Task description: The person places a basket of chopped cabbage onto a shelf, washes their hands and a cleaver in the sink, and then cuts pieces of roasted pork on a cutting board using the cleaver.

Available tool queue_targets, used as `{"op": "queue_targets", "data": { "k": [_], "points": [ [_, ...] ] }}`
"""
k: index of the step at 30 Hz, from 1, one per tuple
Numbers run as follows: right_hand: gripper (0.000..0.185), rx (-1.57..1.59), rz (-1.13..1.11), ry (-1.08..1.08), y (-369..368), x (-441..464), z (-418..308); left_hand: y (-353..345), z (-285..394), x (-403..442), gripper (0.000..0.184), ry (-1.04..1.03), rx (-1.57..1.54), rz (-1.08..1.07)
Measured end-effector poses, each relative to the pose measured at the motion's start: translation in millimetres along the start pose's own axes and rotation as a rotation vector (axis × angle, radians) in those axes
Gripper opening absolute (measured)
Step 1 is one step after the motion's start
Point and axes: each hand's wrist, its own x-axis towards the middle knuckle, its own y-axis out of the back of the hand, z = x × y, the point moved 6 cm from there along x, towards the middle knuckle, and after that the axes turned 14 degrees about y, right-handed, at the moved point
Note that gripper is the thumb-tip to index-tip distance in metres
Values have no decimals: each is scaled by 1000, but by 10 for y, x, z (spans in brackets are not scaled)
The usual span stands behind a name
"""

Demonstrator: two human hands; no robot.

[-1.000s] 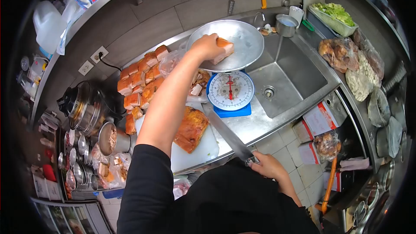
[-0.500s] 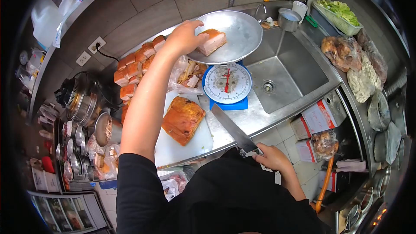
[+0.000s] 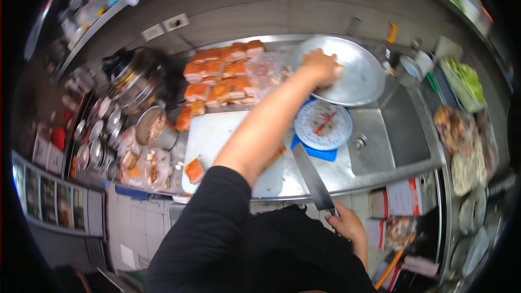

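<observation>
My left hand (image 3: 321, 68) reaches into the round metal pan (image 3: 359, 78) of the scale, its blurred fingers closed over a piece of roast pork that shows only as a pale edge. Below the pan is the blue scale's white dial (image 3: 323, 125), its red needle smeared. Down by the counter's front edge, my right hand (image 3: 347, 222) grips a broad-bladed kitchen knife (image 3: 312, 176), blade pointing up and left. On the white cutting board (image 3: 214, 135) lies a small pork chunk (image 3: 194, 171). My left forearm mostly hides a larger pork slab (image 3: 279, 153).
Rows of pork blocks (image 3: 220, 76) and a plastic bag (image 3: 266, 73) line the back of the counter. A metal pot (image 3: 156, 125) stands left of the board. To the right are the sink (image 3: 404, 130), a basket of greens (image 3: 461, 84) and bagged food (image 3: 456, 130).
The view has shifted left, showing more of the pork rows and board. My left hand has moved further over the pan, covering the pork piece there. My right hand keeps hold of the knife.
</observation>
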Motion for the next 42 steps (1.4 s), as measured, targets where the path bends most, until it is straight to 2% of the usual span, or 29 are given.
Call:
{"op": "queue_targets", "data": {
  "k": [3, 6, 9, 11, 13, 15, 17, 19, 21, 23, 24, 27, 28, 30, 31, 33, 34, 39, 41, 42],
  "points": [
    [34, 8, 2, -18, -1, 44, -85, 159, -133, -143, 70, 7, -188, -32],
    [32, 33, -12, -64, 3, 131, -131, 520, -434, -253, 67, -60, -535, 126],
    [31, 54, 0, -118, -65, 232, -101, 996, -1253, -388, 65, -56, -838, 161],
    [30, 66, 11, -158, -137, 279, -165, 1106, -1996, -450, 62, 99, -952, 234],
    [29, 113, 57, -188, -184, 325, -331, 937, -2803, -376, 63, 368, -880, 236],
    [28, 110, 65, -193, -280, 374, -361, 197, -3798, 119, 68, 487, -742, 245],
    [28, 106, 77, -196, -361, 420, -438, -386, -4104, 256, 70, 578, -636, 88],
    [28, 64, 62, -210, -430, 448, -571, -597, -3941, 195, 72, 622, -449, 112],
    [28, 69, 83, -227, -505, 455, -664, -752, -3762, 274, 72, 597, -437, 159],
    [28, 72, 102, -247, -574, 443, -758, -740, -3656, 331, 69, 622, -304, 367],
    [28, 82, 112, -270, -605, 432, -806, -781, -3662, 398, 69, 613, -313, 362],
    [28, 116, 161, -304, -717, 362, -783, -804, -3590, 629, 55, 481, -7, 438],
    [25, 131, 181, -294, -749, 337, -796, -846, -3598, 697, 55, 467, -14, 433],
    [22, 152, 207, -298, -786, 302, -824, -823, -3553, 724, 45, 292, -15, 685],
    [22, 156, 211, -341, -802, 271, -827, -877, -3581, 785, 45, 282, -19, 675],
    [22, 161, 219, -398, -817, 221, -835, -889, -3526, 836, 37, 133, -14, 811],
    [24, 144, 228, -391, -808, 209, -857, -922, -3542, 869, 32, 148, -22, 794],
    [26, 152, 275, -378, -794, 115, -879, -929, -3544, 870, 30, 144, -15, 747],
    [26, 149, 287, -365, -764, 101, -924, -848, -3558, 844, 31, 105, -112, 685],
    [26, 167, 300, -354, -793, 77, -837, -802, -3596, 865, 33, 143, -119, 551]
  ]
}}
